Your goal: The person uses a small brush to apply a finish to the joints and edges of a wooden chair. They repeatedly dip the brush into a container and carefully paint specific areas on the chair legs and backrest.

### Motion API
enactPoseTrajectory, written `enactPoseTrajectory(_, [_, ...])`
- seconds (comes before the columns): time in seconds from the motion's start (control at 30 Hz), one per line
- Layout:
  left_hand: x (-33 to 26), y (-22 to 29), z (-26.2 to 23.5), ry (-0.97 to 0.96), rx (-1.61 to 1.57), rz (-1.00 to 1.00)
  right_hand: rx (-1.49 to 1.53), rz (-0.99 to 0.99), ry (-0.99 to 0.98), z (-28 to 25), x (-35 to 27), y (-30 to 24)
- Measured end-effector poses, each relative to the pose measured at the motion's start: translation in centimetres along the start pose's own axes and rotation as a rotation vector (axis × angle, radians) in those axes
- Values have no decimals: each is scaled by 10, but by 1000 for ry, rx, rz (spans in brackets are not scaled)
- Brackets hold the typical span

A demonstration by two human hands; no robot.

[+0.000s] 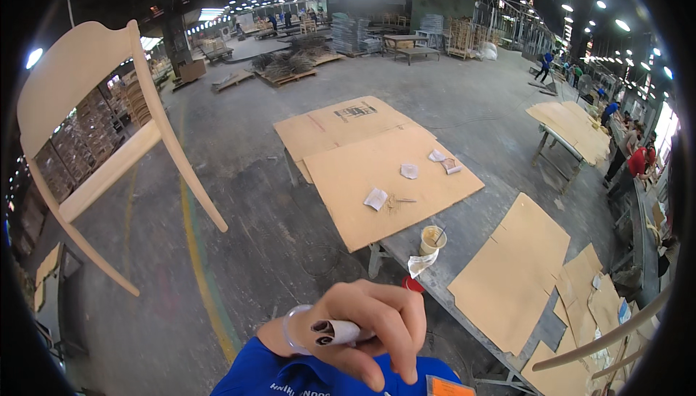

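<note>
My left hand [370, 320] is in front of my blue shirt, its fingers curled and its thumb below. Tucked in it is a rolled piece of sandpaper [341, 333], pale outside and dark inside. My right hand is not in view. At the left stands out a bare wooden chair frame [109, 187] with a curved backrest; what supports it does not show. Beyond my hand, a cup of tan paste [433, 238] with a stick in it stands on the table's edge, a crumpled white scrap [420, 264] against it.
Cardboard sheets [391, 171] cover the table, bearing paper scraps [375, 199] and brown crumbs. Another sheet [515, 273] lies to the right. Curved wooden pieces [609, 341] jut in at lower right. A red container [412, 284] is below the table edge. People [641, 160] work along the far right.
</note>
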State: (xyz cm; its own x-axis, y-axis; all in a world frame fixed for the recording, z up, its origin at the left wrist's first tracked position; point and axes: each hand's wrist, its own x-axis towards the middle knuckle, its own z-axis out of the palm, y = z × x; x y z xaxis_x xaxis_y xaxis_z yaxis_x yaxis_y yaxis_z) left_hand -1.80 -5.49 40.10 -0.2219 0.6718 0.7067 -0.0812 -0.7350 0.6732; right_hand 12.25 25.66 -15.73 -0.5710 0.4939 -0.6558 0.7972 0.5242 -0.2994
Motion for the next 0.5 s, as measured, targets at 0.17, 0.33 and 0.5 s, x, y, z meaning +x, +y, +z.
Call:
enactPoseTrajectory(0.17, [-7,-1,-6,-5,43,-6,-28,3,-19,3,10,-10])
enactPoseTrajectory(0.33, [-4,0,-18,90,-137,318,-26,5,-29,4,16,-22])
enactPoseTrajectory(0.5, [-14,10,-37,229,-37,361,-56,38,-36,6,21,-35])
